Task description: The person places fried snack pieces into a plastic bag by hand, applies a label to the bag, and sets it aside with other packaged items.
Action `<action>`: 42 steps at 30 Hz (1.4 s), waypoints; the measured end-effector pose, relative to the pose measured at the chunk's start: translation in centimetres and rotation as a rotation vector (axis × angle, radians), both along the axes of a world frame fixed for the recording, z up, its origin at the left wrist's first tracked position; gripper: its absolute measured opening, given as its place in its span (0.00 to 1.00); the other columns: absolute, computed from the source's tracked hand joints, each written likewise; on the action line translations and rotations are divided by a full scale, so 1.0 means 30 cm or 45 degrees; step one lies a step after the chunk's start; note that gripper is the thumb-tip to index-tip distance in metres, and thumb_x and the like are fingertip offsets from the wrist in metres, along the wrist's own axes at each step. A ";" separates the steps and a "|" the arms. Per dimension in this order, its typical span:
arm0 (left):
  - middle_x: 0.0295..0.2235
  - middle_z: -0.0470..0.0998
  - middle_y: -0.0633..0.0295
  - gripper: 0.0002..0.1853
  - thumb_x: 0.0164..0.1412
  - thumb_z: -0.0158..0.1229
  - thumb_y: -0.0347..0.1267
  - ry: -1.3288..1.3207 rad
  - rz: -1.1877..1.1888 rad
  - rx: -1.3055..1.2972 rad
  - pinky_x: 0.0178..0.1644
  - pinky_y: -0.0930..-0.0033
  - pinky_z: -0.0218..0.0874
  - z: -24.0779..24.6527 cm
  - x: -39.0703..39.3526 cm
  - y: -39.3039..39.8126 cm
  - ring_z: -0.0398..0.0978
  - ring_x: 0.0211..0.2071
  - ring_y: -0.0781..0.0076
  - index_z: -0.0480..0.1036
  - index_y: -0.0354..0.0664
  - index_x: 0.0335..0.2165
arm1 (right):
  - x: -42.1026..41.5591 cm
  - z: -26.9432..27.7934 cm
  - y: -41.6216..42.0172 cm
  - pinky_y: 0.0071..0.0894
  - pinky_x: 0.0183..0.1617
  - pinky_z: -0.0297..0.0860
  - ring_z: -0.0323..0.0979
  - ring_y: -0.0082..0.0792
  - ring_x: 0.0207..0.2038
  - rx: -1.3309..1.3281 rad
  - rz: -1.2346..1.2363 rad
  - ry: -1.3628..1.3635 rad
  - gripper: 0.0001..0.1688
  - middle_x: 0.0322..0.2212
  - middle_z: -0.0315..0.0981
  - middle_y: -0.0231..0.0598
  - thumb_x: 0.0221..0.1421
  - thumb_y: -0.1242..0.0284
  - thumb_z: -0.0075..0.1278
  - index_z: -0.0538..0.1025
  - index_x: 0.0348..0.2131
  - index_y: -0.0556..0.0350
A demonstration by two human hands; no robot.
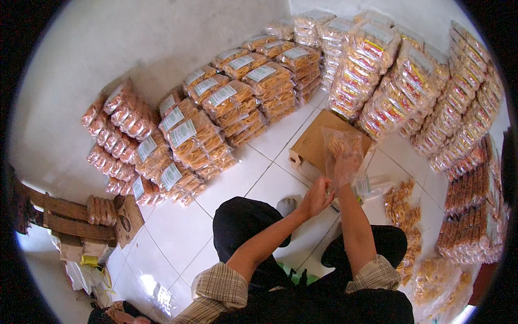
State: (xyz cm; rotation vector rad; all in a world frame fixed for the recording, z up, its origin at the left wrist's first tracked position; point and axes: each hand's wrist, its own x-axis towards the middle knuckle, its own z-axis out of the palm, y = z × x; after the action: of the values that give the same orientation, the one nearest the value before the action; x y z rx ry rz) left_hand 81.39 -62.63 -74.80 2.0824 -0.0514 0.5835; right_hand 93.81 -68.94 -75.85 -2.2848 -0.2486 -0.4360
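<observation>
A clear plastic bag (332, 141) with some brown snack sticks inside hangs over a cardboard box (315, 133) on the floor. My right hand (347, 164) is inside or behind the film of this bag, at the snacks; its fingers are hard to make out. Close by on the left, my left hand (316, 199) has its fingers apart near the bag's lower edge, with nothing seen in it. To the right of my right forearm lie clear plastic bags with printing (374, 186). Loose snack pieces (404, 214) are spread on the tiles beside my right knee.
Stacked snack packs (220, 95) line the wall ahead and left. Taller stacks of wrapped packs (356, 73) stand at the right, with darker packs (465, 202) nearer. A large bag of snacks (437, 279) lies at lower right. A wooden rack (77, 222) stands at left.
</observation>
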 end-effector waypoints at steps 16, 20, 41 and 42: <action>0.19 0.67 0.47 0.06 0.47 0.47 0.29 0.277 -0.086 0.143 0.27 0.54 0.57 -0.048 0.008 0.011 0.66 0.23 0.49 0.64 0.36 0.21 | 0.072 0.052 0.041 0.38 0.51 0.54 0.59 0.50 0.46 -0.081 -0.317 0.206 0.35 0.41 0.63 0.57 0.44 0.53 0.47 0.64 0.45 0.63; 0.19 0.68 0.47 0.10 0.51 0.46 0.33 0.414 0.023 0.206 0.27 0.53 0.57 -0.081 0.001 0.048 0.66 0.23 0.47 0.64 0.36 0.22 | 0.028 0.076 0.069 0.39 0.52 0.52 0.55 0.48 0.49 0.009 -0.030 0.020 0.37 0.46 0.58 0.53 0.44 0.53 0.46 0.62 0.47 0.61; 0.22 0.61 0.58 0.11 0.41 0.54 0.28 -0.353 -0.123 0.433 0.32 0.63 0.52 0.206 0.164 -0.305 0.61 0.27 0.62 0.59 0.39 0.24 | -0.157 0.433 -0.836 0.47 0.40 0.62 0.65 0.52 0.37 -0.765 0.206 0.362 0.32 0.32 0.68 0.55 0.47 0.62 0.46 0.56 0.49 0.53; 0.22 0.61 0.58 0.11 0.41 0.54 0.28 -0.304 -0.250 0.350 0.32 0.63 0.53 0.222 0.172 -0.347 0.62 0.27 0.63 0.59 0.39 0.24 | -0.141 0.431 -0.913 0.47 0.40 0.63 0.66 0.52 0.38 -0.719 0.089 0.400 0.31 0.32 0.68 0.55 0.47 0.62 0.46 0.57 0.49 0.53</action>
State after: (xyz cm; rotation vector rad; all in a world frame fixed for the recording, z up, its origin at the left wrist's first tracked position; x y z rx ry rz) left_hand 86.54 -73.04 -68.15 2.2259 -0.4927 0.7331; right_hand 89.58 -96.34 -62.91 -2.8393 -0.3204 0.0481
